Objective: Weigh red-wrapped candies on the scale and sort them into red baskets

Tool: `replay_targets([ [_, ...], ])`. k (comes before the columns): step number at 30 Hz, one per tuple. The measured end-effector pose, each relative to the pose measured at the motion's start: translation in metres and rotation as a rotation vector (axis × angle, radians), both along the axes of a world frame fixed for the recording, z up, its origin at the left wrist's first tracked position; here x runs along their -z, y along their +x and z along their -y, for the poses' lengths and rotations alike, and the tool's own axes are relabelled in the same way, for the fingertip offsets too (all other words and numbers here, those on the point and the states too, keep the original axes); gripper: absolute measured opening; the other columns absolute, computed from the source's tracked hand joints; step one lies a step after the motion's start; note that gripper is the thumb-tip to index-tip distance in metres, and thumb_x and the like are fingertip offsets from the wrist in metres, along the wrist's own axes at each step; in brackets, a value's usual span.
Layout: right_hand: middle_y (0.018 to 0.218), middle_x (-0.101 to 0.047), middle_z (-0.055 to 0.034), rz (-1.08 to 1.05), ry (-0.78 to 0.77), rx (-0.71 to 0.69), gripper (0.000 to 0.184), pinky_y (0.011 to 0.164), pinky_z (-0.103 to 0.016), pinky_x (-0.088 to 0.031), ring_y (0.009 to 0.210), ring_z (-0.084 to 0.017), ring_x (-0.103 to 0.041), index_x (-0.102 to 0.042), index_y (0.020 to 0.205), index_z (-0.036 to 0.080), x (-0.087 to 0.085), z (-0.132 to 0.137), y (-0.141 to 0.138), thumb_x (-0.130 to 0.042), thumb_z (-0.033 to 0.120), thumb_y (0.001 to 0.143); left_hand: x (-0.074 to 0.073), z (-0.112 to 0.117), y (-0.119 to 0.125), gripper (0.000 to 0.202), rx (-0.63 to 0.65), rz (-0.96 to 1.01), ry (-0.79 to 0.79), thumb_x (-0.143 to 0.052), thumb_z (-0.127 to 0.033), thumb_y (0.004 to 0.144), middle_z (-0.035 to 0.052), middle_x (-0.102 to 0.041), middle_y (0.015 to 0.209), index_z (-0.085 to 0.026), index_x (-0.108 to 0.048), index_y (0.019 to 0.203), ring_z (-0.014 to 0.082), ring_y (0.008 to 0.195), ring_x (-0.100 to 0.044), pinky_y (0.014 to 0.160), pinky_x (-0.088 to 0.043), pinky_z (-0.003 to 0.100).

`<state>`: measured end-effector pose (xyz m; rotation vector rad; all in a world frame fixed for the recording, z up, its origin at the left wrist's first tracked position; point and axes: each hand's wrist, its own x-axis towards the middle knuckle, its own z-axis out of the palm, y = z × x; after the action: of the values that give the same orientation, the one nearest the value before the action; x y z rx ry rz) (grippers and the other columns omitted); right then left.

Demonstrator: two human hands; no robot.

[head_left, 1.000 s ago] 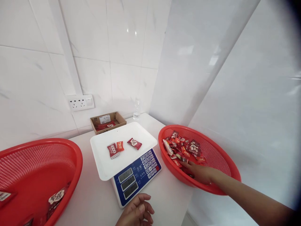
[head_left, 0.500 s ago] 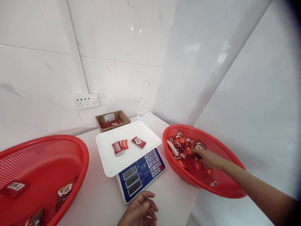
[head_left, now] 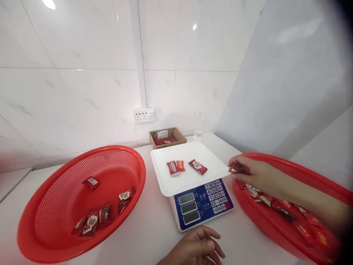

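My right hand (head_left: 255,173) is closed on a red candy packet (head_left: 237,168), held over the near rim of the right red basket (head_left: 298,173), just beside the scale's white tray (head_left: 190,180). Three red candy packets (head_left: 186,166) lie on that tray. The scale's blue front (head_left: 202,201) shows a keypad and three displays. Near the table's front edge, in front of the scale, my left hand (head_left: 194,249) rests palm down with fingers loosely spread and holds nothing. The right basket holds several wrapped candies (head_left: 278,206).
A large red basket (head_left: 49,217) at left holds several candy packets (head_left: 102,208). A small cardboard box (head_left: 167,136) with a red packet and a clear bottle (head_left: 198,127) stand by the tiled wall, below a wall socket (head_left: 143,115).
My right hand has risen out of the right basket with a candy packet and moved left toward the scale tray. The camera has swung left, showing more of the left basket.
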<state>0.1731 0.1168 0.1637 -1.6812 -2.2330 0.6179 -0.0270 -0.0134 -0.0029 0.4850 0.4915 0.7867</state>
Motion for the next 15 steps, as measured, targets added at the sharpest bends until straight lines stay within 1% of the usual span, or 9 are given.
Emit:
replay_targets([
  [2, 0.072, -0.064, 0.0011, 0.047, -0.058, -0.144, 0.011, 0.058, -0.029, -0.044, 0.066, -0.020, -0.061, -0.053, 0.085, 0.028, 0.000, -0.003, -0.034, -0.052, 0.031, 0.074, -0.002, 0.001, 0.000, 0.052, 0.006, -0.011, 0.010, -0.082, -0.039, 0.056, 0.0055, -0.065, 0.075, -0.013, -0.059, 0.095, 0.0142, 0.060, -0.060, 0.060, -0.040, 0.027],
  [4, 0.080, -0.065, 0.0002, 0.109, -0.058, -0.264, 0.012, 0.062, -0.028, -0.043, 0.073, -0.020, -0.061, -0.055, 0.085, 0.027, 0.006, -0.009, -0.062, -0.053, 0.026, 0.073, -0.003, 0.001, 0.000, 0.054, 0.016, -0.024, 0.015, -0.083, -0.039, 0.054, 0.0052, -0.065, 0.075, -0.013, -0.059, 0.094, 0.0142, 0.059, -0.060, 0.060, -0.039, 0.027],
  [7, 0.090, -0.064, -0.0028, 0.181, -0.039, -0.359, 0.024, 0.067, -0.029, -0.044, 0.081, -0.021, -0.060, -0.057, 0.094, 0.025, 0.015, -0.020, -0.089, -0.058, 0.022, 0.070, -0.002, 0.000, -0.001, 0.056, 0.020, -0.039, 0.017, -0.084, -0.039, 0.051, 0.0061, -0.065, 0.076, -0.013, -0.059, 0.094, 0.0153, 0.062, -0.060, 0.064, -0.039, 0.029],
  [9, 0.094, -0.064, -0.0041, 0.211, -0.047, -0.361, 0.031, 0.069, -0.029, -0.044, 0.084, -0.022, -0.060, -0.056, 0.100, 0.024, 0.016, -0.027, -0.097, -0.061, 0.023, 0.069, 0.002, -0.001, -0.001, 0.060, 0.023, -0.039, 0.015, -0.085, -0.040, 0.046, 0.0070, -0.065, 0.075, -0.013, -0.060, 0.093, 0.0171, 0.062, -0.060, 0.065, -0.039, 0.031],
  [11, 0.096, -0.064, -0.0049, 0.223, -0.055, -0.334, 0.032, 0.070, -0.029, -0.045, 0.086, -0.022, -0.060, -0.056, 0.102, 0.024, 0.012, -0.031, -0.102, -0.061, 0.023, 0.070, 0.005, -0.002, 0.000, 0.061, 0.033, -0.046, 0.014, -0.086, -0.041, 0.044, 0.0078, -0.065, 0.075, -0.014, -0.061, 0.092, 0.0183, 0.063, -0.061, 0.066, -0.040, 0.032],
  [12, 0.097, -0.063, -0.0051, 0.214, -0.066, -0.316, 0.031, 0.069, -0.028, -0.045, 0.084, -0.021, -0.061, -0.056, 0.103, 0.024, 0.009, -0.033, -0.104, -0.060, 0.024, 0.072, 0.006, -0.003, 0.000, 0.060, 0.037, -0.052, 0.012, -0.086, -0.041, 0.045, 0.0081, -0.065, 0.077, -0.015, -0.061, 0.093, 0.0185, 0.064, -0.061, 0.066, -0.040, 0.033],
  [15, 0.102, -0.062, -0.0054, 0.154, -0.071, -0.236, 0.029, 0.060, -0.026, -0.046, 0.069, -0.016, -0.061, -0.054, 0.108, 0.024, 0.000, -0.036, -0.109, -0.053, 0.027, 0.079, 0.008, -0.003, 0.001, 0.058, 0.041, -0.056, 0.009, -0.085, -0.041, 0.045, 0.0082, -0.066, 0.078, -0.016, -0.063, 0.092, 0.0187, 0.065, -0.061, 0.067, -0.041, 0.033],
])
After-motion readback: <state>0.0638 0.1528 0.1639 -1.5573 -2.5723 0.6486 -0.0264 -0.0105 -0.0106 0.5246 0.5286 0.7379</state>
